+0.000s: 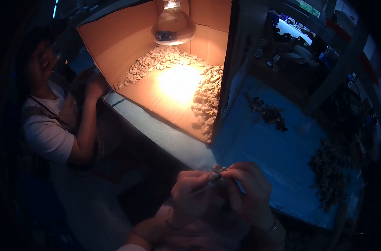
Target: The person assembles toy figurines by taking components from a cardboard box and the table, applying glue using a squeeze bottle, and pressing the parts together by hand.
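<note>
Near the front edge of the table, my left hand pinches a small, knobbly, pale-brown piece between thumb and fingers. My right hand grips the same piece from the other side, its fingertips closed together. The dim light does not show exactly what the piece is. Beyond my hands, an open cardboard box is lit by a large glass bulb hanging inside it. Small pale pieces with dark holes lie heaped along the back and right side of the box.
A blue-covered table extends to the right, with a small cluster of dark pieces and a larger dark heap on it. At the left, a person in a pale short-sleeved top and apron stands beside the box. The right background is cluttered.
</note>
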Tool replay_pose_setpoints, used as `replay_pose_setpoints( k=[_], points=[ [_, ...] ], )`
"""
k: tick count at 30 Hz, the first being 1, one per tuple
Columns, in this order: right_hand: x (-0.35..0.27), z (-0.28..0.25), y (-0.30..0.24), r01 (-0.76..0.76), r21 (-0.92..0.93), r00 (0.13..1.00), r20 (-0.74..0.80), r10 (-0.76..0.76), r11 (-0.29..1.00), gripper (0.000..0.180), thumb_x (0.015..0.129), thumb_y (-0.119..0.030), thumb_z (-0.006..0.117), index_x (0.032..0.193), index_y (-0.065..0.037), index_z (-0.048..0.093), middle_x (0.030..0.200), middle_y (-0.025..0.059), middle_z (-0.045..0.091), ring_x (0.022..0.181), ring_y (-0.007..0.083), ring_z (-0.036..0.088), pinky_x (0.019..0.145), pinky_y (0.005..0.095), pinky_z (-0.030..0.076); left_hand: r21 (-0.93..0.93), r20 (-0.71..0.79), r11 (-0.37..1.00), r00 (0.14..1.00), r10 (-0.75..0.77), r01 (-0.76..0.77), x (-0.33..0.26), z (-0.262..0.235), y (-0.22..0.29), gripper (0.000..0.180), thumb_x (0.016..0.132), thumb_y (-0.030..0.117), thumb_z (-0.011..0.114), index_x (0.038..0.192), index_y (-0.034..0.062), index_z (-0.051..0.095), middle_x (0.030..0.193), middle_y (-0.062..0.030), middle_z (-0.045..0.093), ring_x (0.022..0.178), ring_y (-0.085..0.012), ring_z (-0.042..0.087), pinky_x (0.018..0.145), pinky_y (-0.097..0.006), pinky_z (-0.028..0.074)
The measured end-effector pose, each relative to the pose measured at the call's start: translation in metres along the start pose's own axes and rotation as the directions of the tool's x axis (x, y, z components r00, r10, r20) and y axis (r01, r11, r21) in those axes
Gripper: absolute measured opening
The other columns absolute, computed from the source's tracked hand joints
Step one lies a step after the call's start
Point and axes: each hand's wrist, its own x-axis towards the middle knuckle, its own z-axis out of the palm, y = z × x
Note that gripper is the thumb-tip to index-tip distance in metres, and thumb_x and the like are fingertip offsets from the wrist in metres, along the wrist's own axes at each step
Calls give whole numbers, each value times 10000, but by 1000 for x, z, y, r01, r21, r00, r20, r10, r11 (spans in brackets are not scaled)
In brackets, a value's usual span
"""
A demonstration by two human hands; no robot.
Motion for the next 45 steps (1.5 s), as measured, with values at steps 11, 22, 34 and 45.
replay_pose_setpoints(
  k=[11, 22, 34, 45],
  points=[
    [-14, 9, -13, -32, -176, 995, 87, 48, 984, 302, 682, -9, 625, 958, -17, 503, 943, 164, 516, 845, 326, 537, 716, 376, 451, -90, -42, 991, 994, -105, 101, -21, 1, -15, 265, 716, 15, 724, 908, 19, 542, 891, -139, 602, 748, -201, 625, 606, -278, 507],
    [-11, 5, -19, 21, -194, 999, 44, -13, 981, 253, 762, 1, 609, 1001, 9, 527, 961, 161, 553, 911, 334, 525, 806, 410, 432, -128, -85, 990, 994, -64, 52, -16, 3, -9, 233, 711, 4, 702, 894, 25, 558, 872, -104, 614, 758, -203, 594, 619, -287, 484],
    [-18, 14, -9, 102, -355, 993, 92, -73, 929, 394, 732, 6, 634, 1096, 21, 481, 997, 183, 528, 932, 330, 515, 816, 391, 435, -500, 104, 751, 891, -443, 432, -23, 12, -9, 210, 803, 11, 637, 963, 14, 501, 911, -61, 547, 795, -79, 543, 679, -200, 454],
    [-44, 4, 40, -423, 790, 859, 193, 474, 444, 653, 559, -106, 830, 1083, -37, 447, 1079, 99, 505, 990, 182, 518, 852, 321, 438, -151, 295, 979, 951, -87, 137, 15, -10, 7, 381, 804, 213, 654, 1104, 14, 531, 997, -123, 535, 845, -187, 552, 736, -292, 459]
  ],
)
